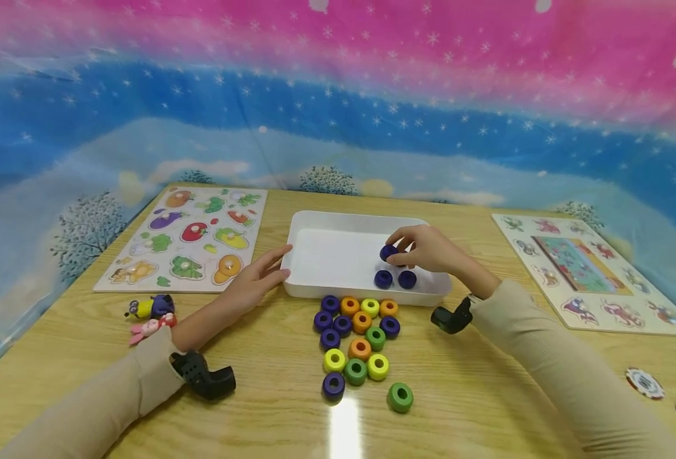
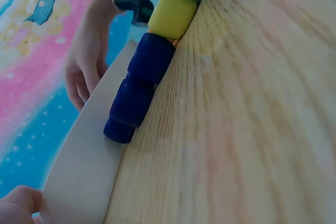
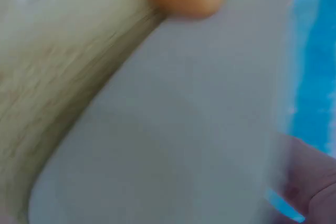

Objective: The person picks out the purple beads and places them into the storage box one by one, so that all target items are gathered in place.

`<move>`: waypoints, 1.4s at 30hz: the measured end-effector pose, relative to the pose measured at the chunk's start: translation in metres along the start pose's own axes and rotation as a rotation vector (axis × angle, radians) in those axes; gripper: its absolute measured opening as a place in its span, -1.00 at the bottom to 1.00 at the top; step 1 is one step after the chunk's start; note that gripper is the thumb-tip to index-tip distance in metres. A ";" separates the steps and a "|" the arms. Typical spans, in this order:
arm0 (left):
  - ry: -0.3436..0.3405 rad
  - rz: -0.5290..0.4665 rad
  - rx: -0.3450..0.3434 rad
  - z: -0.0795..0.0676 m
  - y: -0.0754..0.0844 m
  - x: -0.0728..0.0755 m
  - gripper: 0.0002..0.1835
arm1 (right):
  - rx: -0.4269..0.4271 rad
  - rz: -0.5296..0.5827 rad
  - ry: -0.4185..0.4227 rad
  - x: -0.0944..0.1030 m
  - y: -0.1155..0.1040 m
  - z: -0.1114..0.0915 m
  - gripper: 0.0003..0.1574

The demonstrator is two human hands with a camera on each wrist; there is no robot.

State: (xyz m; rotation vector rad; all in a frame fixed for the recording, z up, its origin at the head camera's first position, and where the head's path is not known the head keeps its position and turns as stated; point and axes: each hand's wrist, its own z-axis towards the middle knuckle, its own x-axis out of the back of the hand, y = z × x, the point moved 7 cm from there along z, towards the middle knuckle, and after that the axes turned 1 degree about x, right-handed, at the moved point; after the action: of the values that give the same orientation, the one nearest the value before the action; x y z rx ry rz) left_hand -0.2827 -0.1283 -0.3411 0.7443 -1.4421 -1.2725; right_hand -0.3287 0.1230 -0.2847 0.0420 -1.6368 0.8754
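A white tray stands at the middle of the table. My left hand touches its left end, fingers fairly straight; in the left wrist view the thumb meets the tray wall. Over the tray's right part my right hand pinches a purple ring bead. Close in front of it, two more purple beads lie on the tray floor; something dark beneath the fingers is partly hidden. The right wrist view is blurred, with the tray wall covering most of it.
Loose purple, orange, yellow and green ring beads lie before the tray. A vegetable puzzle board is at left, beside small toy figures. Another puzzle board and poker chips are at right. A patterned cloth hangs behind.
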 end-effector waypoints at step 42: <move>-0.007 0.006 0.001 0.000 -0.001 0.000 -0.49 | 0.140 0.025 -0.051 -0.049 -0.037 -0.083 -0.58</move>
State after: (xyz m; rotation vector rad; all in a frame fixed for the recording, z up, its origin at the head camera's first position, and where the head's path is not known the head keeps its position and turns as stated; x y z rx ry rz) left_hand -0.2831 -0.1280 -0.3421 0.7370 -1.4496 -1.2710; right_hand -0.2284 0.1216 -0.3085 0.1422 -1.6241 1.0141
